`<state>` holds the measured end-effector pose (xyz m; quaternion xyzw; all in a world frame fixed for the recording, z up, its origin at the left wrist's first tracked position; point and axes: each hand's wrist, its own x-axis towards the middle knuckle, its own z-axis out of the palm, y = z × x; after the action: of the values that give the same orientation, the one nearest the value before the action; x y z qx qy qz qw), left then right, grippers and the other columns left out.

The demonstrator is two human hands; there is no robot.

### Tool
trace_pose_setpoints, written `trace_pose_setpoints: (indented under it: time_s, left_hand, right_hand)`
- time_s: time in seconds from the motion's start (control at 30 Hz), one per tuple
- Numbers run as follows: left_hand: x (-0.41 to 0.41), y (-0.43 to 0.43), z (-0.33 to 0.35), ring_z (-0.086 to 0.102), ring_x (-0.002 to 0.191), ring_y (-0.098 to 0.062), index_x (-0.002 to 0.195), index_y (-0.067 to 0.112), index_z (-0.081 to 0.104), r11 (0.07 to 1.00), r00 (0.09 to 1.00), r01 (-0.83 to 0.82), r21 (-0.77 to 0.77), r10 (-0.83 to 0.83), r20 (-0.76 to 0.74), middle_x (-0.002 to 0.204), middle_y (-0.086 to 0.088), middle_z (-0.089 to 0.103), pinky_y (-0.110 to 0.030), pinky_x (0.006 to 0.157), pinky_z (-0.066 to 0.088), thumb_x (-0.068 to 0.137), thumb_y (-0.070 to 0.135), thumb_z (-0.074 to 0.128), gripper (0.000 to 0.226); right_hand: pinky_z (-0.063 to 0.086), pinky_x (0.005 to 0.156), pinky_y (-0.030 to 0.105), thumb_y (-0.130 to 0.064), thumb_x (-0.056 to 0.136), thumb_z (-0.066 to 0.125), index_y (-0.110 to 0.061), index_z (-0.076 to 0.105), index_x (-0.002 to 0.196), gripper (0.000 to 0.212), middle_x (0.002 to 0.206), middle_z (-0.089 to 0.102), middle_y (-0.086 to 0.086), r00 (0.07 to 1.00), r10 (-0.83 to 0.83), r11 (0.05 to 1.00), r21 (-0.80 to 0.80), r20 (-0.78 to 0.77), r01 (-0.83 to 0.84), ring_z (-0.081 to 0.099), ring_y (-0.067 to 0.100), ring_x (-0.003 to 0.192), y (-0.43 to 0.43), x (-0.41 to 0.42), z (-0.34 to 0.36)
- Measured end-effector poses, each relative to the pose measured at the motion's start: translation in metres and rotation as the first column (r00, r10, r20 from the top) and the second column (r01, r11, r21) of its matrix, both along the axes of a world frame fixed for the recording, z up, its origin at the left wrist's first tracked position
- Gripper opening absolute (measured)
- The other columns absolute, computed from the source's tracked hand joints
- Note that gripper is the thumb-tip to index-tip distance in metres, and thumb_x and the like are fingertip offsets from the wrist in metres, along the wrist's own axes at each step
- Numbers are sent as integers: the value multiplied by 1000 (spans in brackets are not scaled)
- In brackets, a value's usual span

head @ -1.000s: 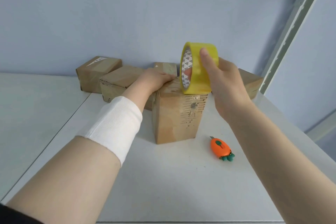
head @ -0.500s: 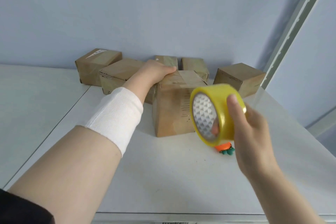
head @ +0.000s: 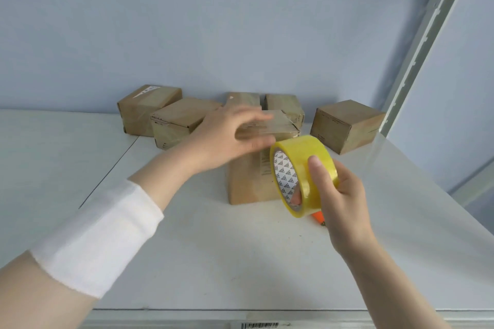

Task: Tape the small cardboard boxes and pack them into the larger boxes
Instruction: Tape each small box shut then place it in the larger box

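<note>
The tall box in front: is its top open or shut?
Shut: flaps of the tall box lie flat, shiny tape across them.

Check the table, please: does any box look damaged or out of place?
Only one thing stands out. The cardboard box second from the left has a ragged, torn-looking edge along the top of its front face. Nothing is spilled, and the other boxes look intact.

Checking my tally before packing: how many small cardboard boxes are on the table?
6. Front box upright by the left hand; back-left boxes; back-centre boxes, partly hidden; back-right box. Others may be hidden behind.
</note>
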<state>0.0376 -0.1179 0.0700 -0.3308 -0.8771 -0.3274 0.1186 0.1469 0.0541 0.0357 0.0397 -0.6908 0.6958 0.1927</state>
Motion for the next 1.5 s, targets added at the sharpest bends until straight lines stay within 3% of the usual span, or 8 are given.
trace_pose_setpoints:
  time_s: [0.17, 0.4, 0.6, 0.8, 1.03, 1.23, 1.37, 1.5]
  left_hand:
    - [6, -5, -3, 47, 122, -9, 122, 24, 60, 997, 996, -60, 38, 62, -71, 133, 7, 53, -27, 104, 35, 86, 32, 62, 36]
    - [13, -7, 19, 51, 64, 17, 98, 34, 65, 982, 983, -186, 30, 186, -4, 82, 22, 59, -10, 45, 30, 90, 44, 51, 19]
    - [-2, 10, -3, 55, 108, -20, 109, 20, 62, 935, 934, -354, -25, 355, 34, 111, -2, 65, -35, 87, 44, 94, 38, 47, 28]
    - [-26, 19, -20, 55, 100, -20, 90, 23, 59, 886, 877, -462, 39, 450, 171, 94, 2, 60, -26, 70, 34, 95, 42, 46, 24]
    - [-52, 17, -45, 60, 102, -25, 100, 19, 71, 859, 782, -511, 24, 453, 427, 106, -7, 69, -30, 81, 47, 90, 44, 54, 32]
    - [-58, 17, -51, 59, 102, -21, 93, 22, 71, 856, 776, -506, 101, 402, 486, 103, -4, 68, -25, 76, 42, 89, 41, 56, 24]
    - [-59, 17, -53, 57, 102, -22, 96, 22, 71, 853, 776, -508, 116, 395, 492, 102, -4, 67, -24, 76, 38, 90, 41, 55, 25]
    - [-59, 17, -50, 57, 105, -23, 105, 20, 69, 860, 772, -500, 102, 389, 504, 106, -4, 66, -24, 76, 37, 91, 41, 54, 30]
  right_hand:
    - [46, 44, 18, -43, 81, 52, -19, 66, 60, 34, 47, 62, 2, 995, 87, 995, -39, -40, -89, 56, 11, 45, 2, -3, 27]
    - [51, 47, 20, -52, 86, 52, -29, 72, 55, 43, 55, 68, -3, 988, 148, 986, 81, -45, -144, 63, 9, 50, -1, -14, 74]
    - [47, 47, 14, -42, 94, 49, -17, 63, 76, 34, 56, 68, -7, 995, 100, 986, 134, -27, -95, 63, 3, 51, -8, -31, 59]
    - [51, 69, 18, -35, 95, 51, -9, 64, 96, 29, 75, 72, -7, 996, 64, 986, 156, -63, -54, 67, 6, 75, -5, -53, 24]
    - [40, 53, 0, -37, 96, 47, -18, 62, 85, 26, 57, 66, -23, 997, 18, 979, 201, 73, -32, 60, -13, 57, -16, -89, 13]
    - [38, 47, 5, -49, 92, 48, -20, 58, 66, 40, 50, 58, -17, 999, -24, 982, 185, 29, 18, 52, -6, 47, -11, -65, 14]
    - [45, 73, 17, -55, 87, 50, -9, 59, 85, 47, 72, 63, -7, 995, 93, 987, 129, 22, -95, 58, 4, 72, -5, -40, 0]
    - [52, 71, 14, -48, 80, 46, -13, 65, 88, 41, 69, 73, -8, 994, 70, 993, 85, 78, -76, 66, 2, 71, -15, -35, 11]
